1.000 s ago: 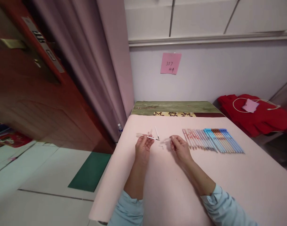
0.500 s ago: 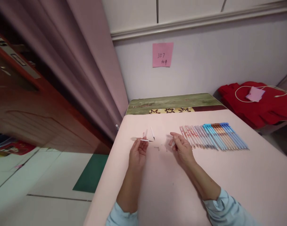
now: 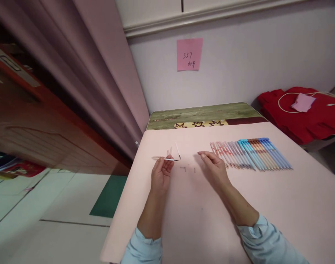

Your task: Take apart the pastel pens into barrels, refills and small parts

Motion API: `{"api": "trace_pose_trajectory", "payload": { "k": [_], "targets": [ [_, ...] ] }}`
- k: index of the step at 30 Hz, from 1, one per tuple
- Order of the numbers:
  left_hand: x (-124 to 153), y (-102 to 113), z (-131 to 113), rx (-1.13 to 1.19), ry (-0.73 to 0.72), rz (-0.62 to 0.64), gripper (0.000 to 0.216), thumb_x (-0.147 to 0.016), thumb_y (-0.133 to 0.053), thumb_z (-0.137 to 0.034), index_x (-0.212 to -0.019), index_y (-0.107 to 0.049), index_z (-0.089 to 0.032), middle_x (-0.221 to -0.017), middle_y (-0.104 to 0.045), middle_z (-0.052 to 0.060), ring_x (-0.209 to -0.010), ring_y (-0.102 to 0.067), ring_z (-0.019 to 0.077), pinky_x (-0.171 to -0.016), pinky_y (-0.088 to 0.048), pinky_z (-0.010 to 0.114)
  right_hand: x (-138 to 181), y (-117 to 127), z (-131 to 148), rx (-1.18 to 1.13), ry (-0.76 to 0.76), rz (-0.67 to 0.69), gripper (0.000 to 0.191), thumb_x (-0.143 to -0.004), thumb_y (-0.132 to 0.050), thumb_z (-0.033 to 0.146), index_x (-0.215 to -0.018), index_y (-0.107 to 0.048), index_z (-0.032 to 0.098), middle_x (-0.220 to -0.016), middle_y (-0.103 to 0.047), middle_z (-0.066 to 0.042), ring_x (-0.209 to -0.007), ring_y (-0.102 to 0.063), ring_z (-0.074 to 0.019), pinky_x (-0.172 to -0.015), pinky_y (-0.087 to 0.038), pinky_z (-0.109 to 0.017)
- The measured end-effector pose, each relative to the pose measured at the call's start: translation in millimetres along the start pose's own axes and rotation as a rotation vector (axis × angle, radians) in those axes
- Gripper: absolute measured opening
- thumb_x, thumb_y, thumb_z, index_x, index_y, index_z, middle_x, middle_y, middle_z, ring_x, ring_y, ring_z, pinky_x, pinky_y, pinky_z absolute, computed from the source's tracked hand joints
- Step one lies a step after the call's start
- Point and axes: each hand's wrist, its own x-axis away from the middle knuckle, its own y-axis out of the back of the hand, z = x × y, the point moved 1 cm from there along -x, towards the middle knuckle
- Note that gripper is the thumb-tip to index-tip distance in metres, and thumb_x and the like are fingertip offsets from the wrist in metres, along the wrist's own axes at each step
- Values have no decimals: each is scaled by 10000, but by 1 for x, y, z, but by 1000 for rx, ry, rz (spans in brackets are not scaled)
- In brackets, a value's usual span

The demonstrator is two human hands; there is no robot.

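White pen refill (image 3: pixel 171 159) pinched in left hand (image 3: pixel 161 175) fingertips, tip toward right hand (image 3: pixel 214 169), fingers loosely curled, empty.

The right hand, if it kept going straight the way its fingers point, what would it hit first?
The right hand points up-left across the pink table cover. Just ahead its path looks bare; the loose refill lies further along that line and would probably come first, though depth is hard to judge.
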Motion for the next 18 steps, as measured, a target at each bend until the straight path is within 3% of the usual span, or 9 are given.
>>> {"api": "trace_pose_trajectory", "payload": {
  "k": [3, 10, 18],
  "targets": [
    [3, 0, 3, -33, -18, 36, 98, -857, -641, -200, -881, -635, -105, -917, -743, 128, -783, -721, 172, -730, -582, 281, 6, 3, 8, 155, 84, -22, 313, -816, -630, 488, -940, -724, 216, -812, -645, -34, -733, -555, -170, -680, -444, -288],
    [3, 2, 0, -30, -64, 20, 125, -833, -673, -208, -888, -625, -106, -916, -741, 125, -790, -716, 168, -751, -575, 284, 21, -17, 8, -175, -47, 150, 271, -841, -620, 416, -999, -599, 197, -716, -646, -8, -570, -543, -119, -550, -438, -237],
    [5, 0, 2, -51, -79, 19, 165, -816, -696, -237, -889, -611, -117, -917, -739, 122, -772, -710, 161, -745, -570, 281, 30, -23, -1, -94, -58, 218, 227, -829, -636, 384, -954, -607, 197, -724, -665, -12, -598, -569, -121, -591, -493, -242]
  ]
}}
